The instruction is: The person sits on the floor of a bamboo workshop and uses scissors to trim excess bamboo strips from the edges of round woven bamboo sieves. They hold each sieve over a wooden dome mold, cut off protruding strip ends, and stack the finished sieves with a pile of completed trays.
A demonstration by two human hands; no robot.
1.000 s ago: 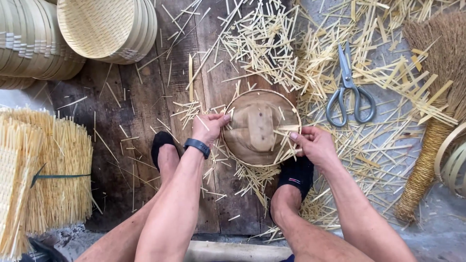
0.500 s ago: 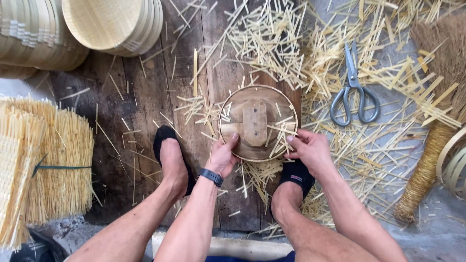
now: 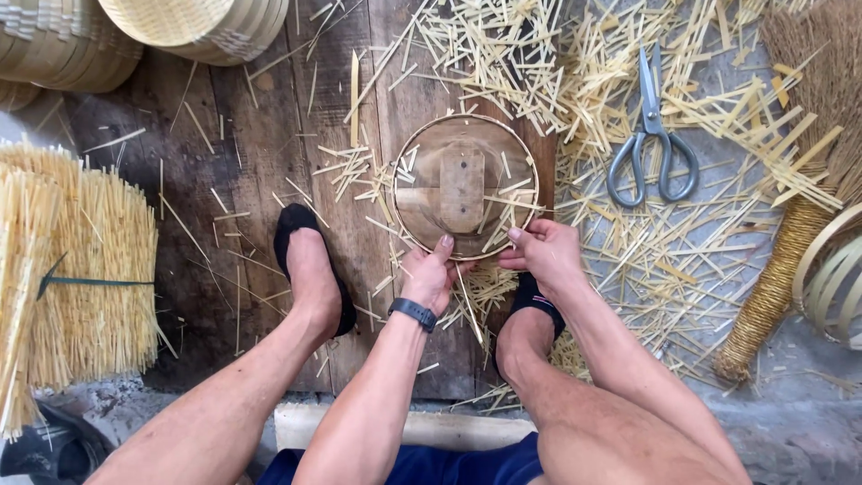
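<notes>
We see both hands pinched on the near rim of a round wooden form [image 3: 464, 184] ringed by a thin bamboo hoop. The left hand [image 3: 429, 277], with a dark watch on its wrist, has its grip closed, thumb and fingers together on the rim at the lower left. The right hand [image 3: 545, 254] is likewise clamped on the rim, just beside the left, its thumb pressing the edge. The form lies flat on dark wooden planks [image 3: 251, 153], between the person's two feet in black socks, with a square block fixed at its middle and a few bamboo slivers [image 3: 503, 54] lying across it. More slivers litter the planks and the grey ground to the right. Scissors [image 3: 653, 144] lie well apart to the right of the form, a straw broom [image 3: 790, 242] farther right. A tied bundle of bamboo strips [image 3: 81, 269] sits at the left, and stacked woven trays [image 3: 193, 22] at the top left.
</notes>
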